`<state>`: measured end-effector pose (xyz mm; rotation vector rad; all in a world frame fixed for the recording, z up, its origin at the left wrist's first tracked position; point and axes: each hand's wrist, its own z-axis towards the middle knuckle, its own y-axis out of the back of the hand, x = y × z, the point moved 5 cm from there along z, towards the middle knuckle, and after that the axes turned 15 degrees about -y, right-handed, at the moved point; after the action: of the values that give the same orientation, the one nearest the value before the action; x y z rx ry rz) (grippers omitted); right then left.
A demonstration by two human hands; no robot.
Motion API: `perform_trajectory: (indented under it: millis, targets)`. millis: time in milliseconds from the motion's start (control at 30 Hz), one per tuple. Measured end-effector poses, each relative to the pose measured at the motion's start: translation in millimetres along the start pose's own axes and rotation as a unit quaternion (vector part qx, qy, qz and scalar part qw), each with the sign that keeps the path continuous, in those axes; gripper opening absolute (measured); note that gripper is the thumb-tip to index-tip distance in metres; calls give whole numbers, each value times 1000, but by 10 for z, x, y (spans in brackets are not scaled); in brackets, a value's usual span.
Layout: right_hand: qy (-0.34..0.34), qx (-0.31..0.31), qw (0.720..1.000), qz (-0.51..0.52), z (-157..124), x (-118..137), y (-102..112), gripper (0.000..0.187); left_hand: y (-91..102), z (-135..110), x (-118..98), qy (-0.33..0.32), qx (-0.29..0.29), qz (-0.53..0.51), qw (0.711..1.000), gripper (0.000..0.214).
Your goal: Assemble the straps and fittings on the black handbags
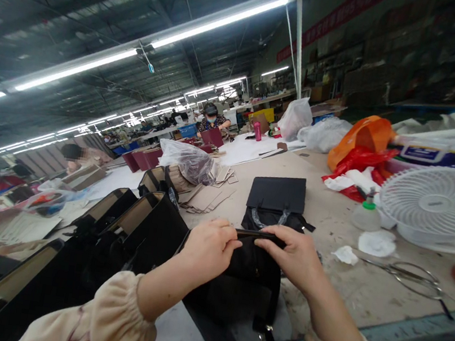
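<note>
A black bag [229,302] with a strap and metal buckle lies in front of me at the table's near edge. Its upper edge is pinched between the thumb and fingers of my left hand [211,248]. Further right along that same edge, my right hand [292,254] grips with its thumb on the near side. Just beyond my hands rests a second black bag [277,195], its handles wrapped in clear plastic. To the left of my left arm, several black bag bodies with tan insides [152,216] stand in a row.
Scissors [412,275], a green-topped bottle [367,211] and a white fan [436,202] lie to the right. Flat tan pieces [210,196] and a clear plastic bag [190,159] are at centre left. A co-worker [213,123] sits further back.
</note>
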<state>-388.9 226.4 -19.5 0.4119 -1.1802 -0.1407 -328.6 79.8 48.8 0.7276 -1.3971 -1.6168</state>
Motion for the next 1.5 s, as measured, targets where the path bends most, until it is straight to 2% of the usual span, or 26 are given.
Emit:
perform_trajectory:
  millis: [133, 300, 600, 867, 1300, 1500]
  targets:
    - [-3, -2, 1000, 0, -6, 16, 5, 14, 6, -9, 35, 1, -23, 6, 1000, 20]
    - [18, 12, 1000, -5, -8, 50, 16, 17, -27, 9, 92, 22, -22, -7, 999, 19]
    - [42, -35, 998, -38, -11, 114, -15, 16, 12, 15, 147, 30, -56, -5, 998, 22]
    - [54, -50, 996, -54, -23, 145, -31, 12, -38, 48, 194, 45, -32, -56, 997, 20]
    - [85, -60, 992, -74, -39, 232, -51, 15, -67, 91, 192, 43, -9, -62, 997, 26]
    - [96, -50, 989, -102, -40, 181, -29, 19, -74, 109, 187, 44, -5, -53, 998, 27]
